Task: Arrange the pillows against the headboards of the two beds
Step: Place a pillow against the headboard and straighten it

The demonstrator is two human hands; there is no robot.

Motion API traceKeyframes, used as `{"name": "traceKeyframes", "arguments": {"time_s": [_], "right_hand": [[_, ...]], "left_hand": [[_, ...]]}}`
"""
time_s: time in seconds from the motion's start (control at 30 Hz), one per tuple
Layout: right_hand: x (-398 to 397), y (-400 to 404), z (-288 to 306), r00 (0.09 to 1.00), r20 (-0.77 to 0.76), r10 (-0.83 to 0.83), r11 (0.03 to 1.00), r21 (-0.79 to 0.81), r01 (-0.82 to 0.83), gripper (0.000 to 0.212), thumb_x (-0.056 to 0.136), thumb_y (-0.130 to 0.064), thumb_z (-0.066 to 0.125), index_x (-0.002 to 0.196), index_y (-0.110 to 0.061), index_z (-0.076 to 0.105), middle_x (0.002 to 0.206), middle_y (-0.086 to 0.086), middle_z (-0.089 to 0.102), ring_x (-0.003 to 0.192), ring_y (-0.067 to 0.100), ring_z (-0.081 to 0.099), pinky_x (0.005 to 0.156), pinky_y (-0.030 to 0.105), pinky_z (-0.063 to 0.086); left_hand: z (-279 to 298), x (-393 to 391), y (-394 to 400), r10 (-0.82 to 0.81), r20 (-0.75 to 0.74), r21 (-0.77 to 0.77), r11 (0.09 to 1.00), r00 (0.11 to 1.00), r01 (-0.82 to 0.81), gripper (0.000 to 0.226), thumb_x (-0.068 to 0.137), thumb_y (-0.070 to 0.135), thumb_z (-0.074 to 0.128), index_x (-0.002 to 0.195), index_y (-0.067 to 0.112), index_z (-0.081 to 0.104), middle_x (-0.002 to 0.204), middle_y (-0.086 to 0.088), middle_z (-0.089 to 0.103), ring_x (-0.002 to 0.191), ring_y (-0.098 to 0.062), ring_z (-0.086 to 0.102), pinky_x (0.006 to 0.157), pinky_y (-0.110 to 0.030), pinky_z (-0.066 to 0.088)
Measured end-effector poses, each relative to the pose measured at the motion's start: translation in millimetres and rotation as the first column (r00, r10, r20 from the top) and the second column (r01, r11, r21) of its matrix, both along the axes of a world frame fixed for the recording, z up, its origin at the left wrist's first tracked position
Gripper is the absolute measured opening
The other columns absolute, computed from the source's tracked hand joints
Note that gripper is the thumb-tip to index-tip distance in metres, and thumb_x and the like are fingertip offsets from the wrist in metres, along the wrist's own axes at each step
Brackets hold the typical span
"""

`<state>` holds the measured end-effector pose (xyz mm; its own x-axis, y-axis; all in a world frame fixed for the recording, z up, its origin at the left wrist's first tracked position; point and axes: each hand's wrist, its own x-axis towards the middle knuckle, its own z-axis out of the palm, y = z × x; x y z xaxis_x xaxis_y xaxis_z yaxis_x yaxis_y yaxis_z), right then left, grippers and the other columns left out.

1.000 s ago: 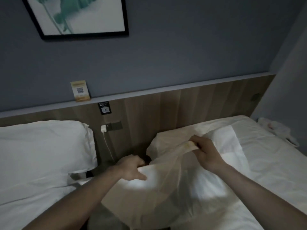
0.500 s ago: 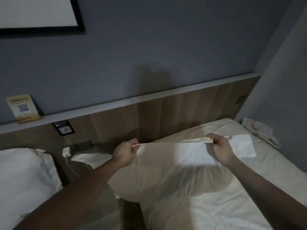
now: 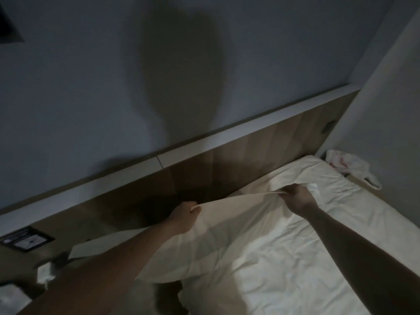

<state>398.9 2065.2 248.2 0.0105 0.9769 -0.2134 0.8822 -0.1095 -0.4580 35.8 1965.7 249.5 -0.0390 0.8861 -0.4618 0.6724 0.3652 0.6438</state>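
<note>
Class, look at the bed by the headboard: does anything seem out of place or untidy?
Yes: a crumpled white cloth with reddish marks lies in the far corner by the wall, off the bed, unlike the pillow being arranged.

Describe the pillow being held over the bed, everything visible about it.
The pillow is cream-white, soft wrinkled fabric, limp rather than plump. The left hand and right hand each grip its upper edge, pulling that edge taut between them. Its body sags down over the near-left part of the white bed, just before the wooden headboard. Its lower end is in shadow.
</note>
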Motion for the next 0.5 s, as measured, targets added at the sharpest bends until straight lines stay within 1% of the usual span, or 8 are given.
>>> {"name": "traceKeyframes", "arguments": {"time_s": [0.07, 0.1, 0.17, 0.23, 0.3, 0.4, 0.47, 0.5], "right_hand": [[-4, 29, -5, 1.0, 0.031, 0.0, 0.999, -0.04, 0.001, 0.024, 0.092, -0.033, 0.063, 0.1, -0.021, 0.082, 0.097, 0.009, 0.08, 0.1, 0.033, 0.073, 0.086, 0.04, 0.058], [-5, 43, -7, 0.999, 0.039, -0.018, 0.997, -0.071, 0.021, 0.025, 0.092, -0.034, 0.062, 0.098, -0.021, 0.082, 0.096, 0.008, 0.08, 0.1, 0.033, 0.073, 0.088, 0.041, 0.058], [-10, 70, -11, 0.995, 0.09, -0.034, 0.993, -0.107, 0.043, 0.029, 0.089, -0.04, 0.057, 0.098, -0.026, 0.08, 0.101, 0.007, 0.079, 0.107, 0.033, 0.07, 0.097, 0.043, 0.054], [-19, 94, -15, 0.983, 0.184, -0.012, 0.993, -0.115, 0.033, 0.035, 0.089, -0.044, 0.052, 0.11, -0.032, 0.077, 0.117, 0.006, 0.076, 0.119, 0.034, 0.065, 0.107, 0.047, 0.046], [-31, 117, -23, 0.96, 0.278, 0.013, 0.996, -0.087, 0.011, 0.035, 0.095, -0.044, 0.05, 0.119, -0.035, 0.074, 0.128, 0.007, 0.072, 0.127, 0.036, 0.059, 0.116, 0.052, 0.035], [-54, 137, -45, 0.942, 0.334, -0.023, 1.0, 0.007, 0.022, 0.034, 0.099, -0.045, 0.052, 0.122, -0.031, 0.072, 0.13, 0.013, 0.069, 0.134, 0.04, 0.05, 0.121, 0.059, 0.023], [-69, 145, -64, 0.958, 0.266, -0.11, 0.993, 0.072, 0.094, 0.039, 0.097, -0.05, 0.057, 0.126, -0.026, 0.069, 0.137, 0.013, 0.063, 0.138, 0.039, 0.045, 0.121, 0.059, 0.024], [-76, 145, -75, 0.966, 0.204, -0.162, 0.985, 0.088, 0.146, 0.048, 0.094, -0.054, 0.06, 0.131, -0.024, 0.064, 0.143, 0.012, 0.058, 0.141, 0.039, 0.042, 0.12, 0.058, 0.025]], "left_hand": [[-10, -3, 27, -0.001, 0.046, -0.035, 0.999, 0.999, 0.003, 0.037, 0.109, 0.033, 0.044, 0.111, 0.006, 0.07, 0.107, -0.014, 0.07, 0.098, -0.03, 0.065, 0.087, -0.039, 0.051], [-16, -5, 41, 0.001, 0.052, -0.056, 0.998, 0.999, 0.002, 0.037, 0.108, 0.033, 0.045, 0.107, 0.007, 0.071, 0.104, -0.015, 0.07, 0.096, -0.032, 0.066, 0.082, -0.037, 0.049], [-27, -9, 65, 0.006, 0.043, -0.078, 0.997, 0.999, -0.003, 0.036, 0.107, 0.033, 0.045, 0.105, 0.007, 0.07, 0.098, -0.011, 0.068, 0.091, -0.028, 0.065, 0.077, -0.035, 0.045], [-36, -13, 89, 0.018, 0.012, -0.073, 0.997, 1.0, -0.017, 0.035, 0.108, 0.035, 0.044, 0.104, 0.012, 0.07, 0.095, -0.006, 0.066, 0.086, -0.022, 0.064, 0.073, -0.033, 0.045], [-46, -17, 109, 0.035, -0.051, -0.049, 0.998, 0.998, -0.037, 0.035, 0.109, 0.036, 0.041, 0.104, 0.015, 0.069, 0.096, -0.006, 0.066, 0.084, -0.02, 0.063, 0.069, -0.031, 0.047], [-63, -26, 133, 0.096, -0.139, 0.022, 0.995, 0.986, -0.094, 0.035, 0.11, 0.035, 0.041, 0.109, 0.013, 0.069, 0.107, -0.014, 0.071, 0.088, -0.025, 0.066, 0.079, -0.037, 0.053], [-74, -34, 142, 0.138, -0.19, 0.044, 0.99, 0.972, -0.132, 0.038, 0.109, 0.036, 0.043, 0.127, 0.012, 0.066, 0.126, -0.017, 0.069, 0.112, -0.033, 0.066, 0.096, -0.042, 0.054], [-78, -38, 144, 0.146, -0.231, 0.045, 0.989, 0.962, -0.139, 0.041, 0.109, 0.036, 0.044, 0.137, 0.013, 0.062, 0.134, -0.015, 0.066, 0.122, -0.035, 0.062, 0.102, -0.044, 0.052]]}}
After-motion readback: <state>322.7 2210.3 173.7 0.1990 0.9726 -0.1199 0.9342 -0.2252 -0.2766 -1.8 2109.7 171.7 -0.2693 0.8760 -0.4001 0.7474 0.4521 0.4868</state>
